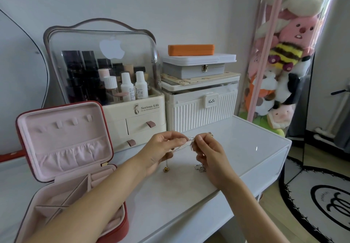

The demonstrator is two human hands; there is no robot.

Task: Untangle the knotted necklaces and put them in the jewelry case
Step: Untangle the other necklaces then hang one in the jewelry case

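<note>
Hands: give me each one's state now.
Left hand: pinching the tangled thin metal necklace chains.
Right hand: pinching the same chains.

Home bedroom — white vanity table (246, 148), cosmetics organizer (106, 72), plush toys (284, 57), patterned rug (322, 201)

Bare tabletop (236, 148) lies right of the hands; the open jewelry case (62, 148) crowds the left.

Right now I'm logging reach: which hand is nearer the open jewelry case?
Left. The left hand pinches the necklaces just right of the jewelry case, its forearm crossing the case's tray. The right hand holds them farther right, beyond the left hand.
</note>
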